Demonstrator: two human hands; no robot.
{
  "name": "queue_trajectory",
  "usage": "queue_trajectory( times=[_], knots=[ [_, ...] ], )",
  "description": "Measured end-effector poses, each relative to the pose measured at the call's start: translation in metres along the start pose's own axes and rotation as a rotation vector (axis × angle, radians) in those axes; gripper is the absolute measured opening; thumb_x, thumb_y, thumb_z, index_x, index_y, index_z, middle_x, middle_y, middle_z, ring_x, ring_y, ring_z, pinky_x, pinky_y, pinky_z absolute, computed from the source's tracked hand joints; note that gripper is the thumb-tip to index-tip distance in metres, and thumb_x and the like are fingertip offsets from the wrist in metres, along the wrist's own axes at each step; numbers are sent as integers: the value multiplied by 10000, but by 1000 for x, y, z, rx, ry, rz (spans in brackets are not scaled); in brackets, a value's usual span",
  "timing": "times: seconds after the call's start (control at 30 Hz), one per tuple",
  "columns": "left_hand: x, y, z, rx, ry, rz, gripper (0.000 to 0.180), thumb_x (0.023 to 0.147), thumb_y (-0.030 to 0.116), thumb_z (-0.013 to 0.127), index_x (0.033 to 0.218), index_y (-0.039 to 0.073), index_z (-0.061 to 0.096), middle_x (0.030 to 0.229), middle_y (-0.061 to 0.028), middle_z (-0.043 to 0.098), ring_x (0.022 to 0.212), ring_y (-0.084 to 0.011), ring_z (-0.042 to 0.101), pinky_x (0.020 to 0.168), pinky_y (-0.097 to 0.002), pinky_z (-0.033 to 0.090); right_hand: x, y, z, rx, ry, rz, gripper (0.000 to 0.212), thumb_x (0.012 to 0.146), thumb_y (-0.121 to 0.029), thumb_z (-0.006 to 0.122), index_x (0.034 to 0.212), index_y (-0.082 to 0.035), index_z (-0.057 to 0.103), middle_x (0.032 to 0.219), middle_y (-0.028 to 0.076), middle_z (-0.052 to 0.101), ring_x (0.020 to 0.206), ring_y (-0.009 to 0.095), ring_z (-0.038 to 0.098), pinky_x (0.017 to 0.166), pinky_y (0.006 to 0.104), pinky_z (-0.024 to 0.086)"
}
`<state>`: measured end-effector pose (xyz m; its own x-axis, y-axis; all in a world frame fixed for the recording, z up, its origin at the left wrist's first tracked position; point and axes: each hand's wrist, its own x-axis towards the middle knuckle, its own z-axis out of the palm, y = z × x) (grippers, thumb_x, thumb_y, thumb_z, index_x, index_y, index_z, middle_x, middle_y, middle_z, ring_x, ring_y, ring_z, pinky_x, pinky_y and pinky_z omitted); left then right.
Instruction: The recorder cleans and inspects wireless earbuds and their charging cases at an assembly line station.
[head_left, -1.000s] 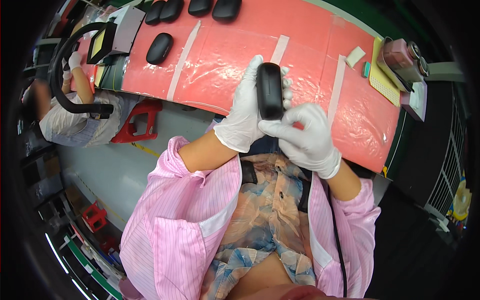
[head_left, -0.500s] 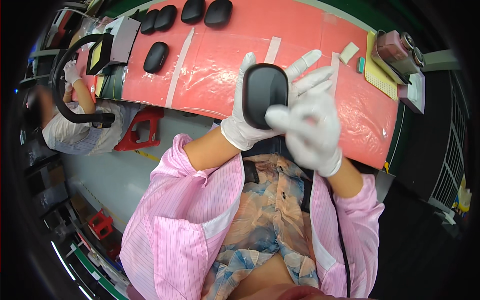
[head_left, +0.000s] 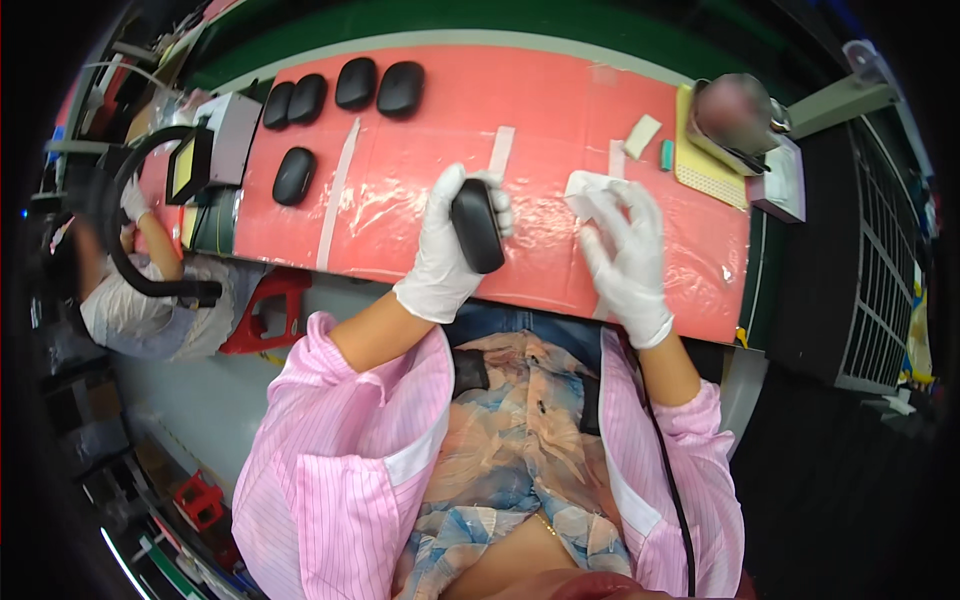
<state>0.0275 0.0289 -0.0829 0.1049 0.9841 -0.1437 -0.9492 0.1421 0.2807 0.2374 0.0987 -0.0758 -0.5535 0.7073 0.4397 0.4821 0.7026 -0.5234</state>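
Note:
My left hand (head_left: 442, 255), in a white glove, is closed around a smooth black rounded case (head_left: 477, 226). The case is tilted above the near part of the pink-covered table, its narrow side showing. To the right, my gloved right hand (head_left: 630, 258) is over the table with curled fingers. Its fingertips are on a thin white cloth-like piece (head_left: 584, 191), which they seem to pinch; the fingers partly cover it. Several similar black cases lie at the table's far left, with one case (head_left: 294, 176) nearer than the rest.
A white block (head_left: 641, 136) and a small green block (head_left: 667, 154) lie at the right, beside a yellow mat (head_left: 706, 160) carrying containers. A grey box-shaped device (head_left: 232, 135) and a black bent arm (head_left: 118, 215) stand left, near another seated person (head_left: 150, 305) and a red stool (head_left: 268, 312).
The case in my left hand has moved slightly left and turned onto its side. My right hand has left the case and reached the white piece on the table. The view has shifted.

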Motion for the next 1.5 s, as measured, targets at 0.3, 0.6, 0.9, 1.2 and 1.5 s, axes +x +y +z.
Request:
queue_trajectory(
  times=[0.3, 0.6, 0.9, 1.2, 1.5],
  knots=[
    [30, -24, 34, 783, 90, 176, 403, 950, 281, 604, 1265, 52, 504, 1218, -78, 527, 1154, -189, 508, 1016, -338, 403, -3, -10, -27, 414, 207, 298, 549, 835, 2, 613, 1369, 25, 487, 1290, 134, 576, 1147, 217, 569, 1015, 336, 418],
    [174, 143, 58, 2240, -260, 401, 584, 866, 309, 631, 1329, -3, 462, 1319, -213, 502, 1273, -369, 448, 1092, -388, 351, -56, 92, -76, -189, 139, 739, 385, 957, -73, 483, 1324, 35, 518, 1237, 163, 573, 1130, 269, 552, 1004, 333, 406],
    [439, 122, 91, 2433, 75, 664, 1010, 769, 547, 650, 1478, -48, 248, 1496, -269, 332, 1402, -380, 318, 1152, -500, 232, -41, 84, -63, -225, 444, 555, 349, 957, -131, 454, 1239, 36, 574, 1229, 183, 562, 1163, 322, 509, 1025, 399, 386],
    [550, 61, 73, 2243, 128, 785, 1155, 684, 580, 728, 1522, 48, 137, 1486, -226, 347, 1418, -384, 260, 1164, -533, 156, -48, 73, -63, -258, 458, 552, 376, 984, -189, 373, 1126, 43, 633, 1157, 181, 597, 1078, 303, 568, 975, 384, 421],
    [550, 78, 53, 2444, 34, 582, 598, 656, 392, 751, 1154, 76, 653, 951, -189, 678, 944, -317, 666, 979, -413, 445, -44, 79, -57, -238, 454, 609, 343, 1000, -199, 407, 1114, 38, 627, 1138, 159, 604, 1065, 285, 572, 967, 372, 427]
  ],
)
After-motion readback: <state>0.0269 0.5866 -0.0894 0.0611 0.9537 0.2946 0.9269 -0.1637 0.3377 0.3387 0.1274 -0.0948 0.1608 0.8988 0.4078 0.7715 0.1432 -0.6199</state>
